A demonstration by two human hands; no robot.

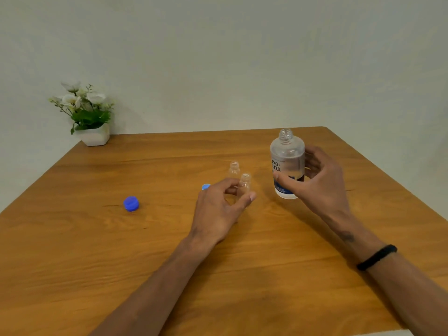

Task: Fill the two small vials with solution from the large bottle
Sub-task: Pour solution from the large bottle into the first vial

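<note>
Uncapped solution bottle (287, 163) gripped by right hand (320, 183), poised upright.
Near vial (244, 184) pinched by left hand (218, 209); both vials seemingly unfilled.

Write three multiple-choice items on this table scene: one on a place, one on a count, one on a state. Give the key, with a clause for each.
1. Where does the potted plant stand?
A. far left corner of the table
B. near right corner
C. beside the vials

2. How many blue caps show?
A. one
B. two
C. four

3. The large bottle is:
A. capped
B. lying down
C. uncapped, upright

Key:
1 A, it stands against the wall at far left.
2 B, the dark blue cap lies alone, the lighter blue cap peeks behind the left hand.
3 C, its bare threaded neck points up in the right hand.
</note>
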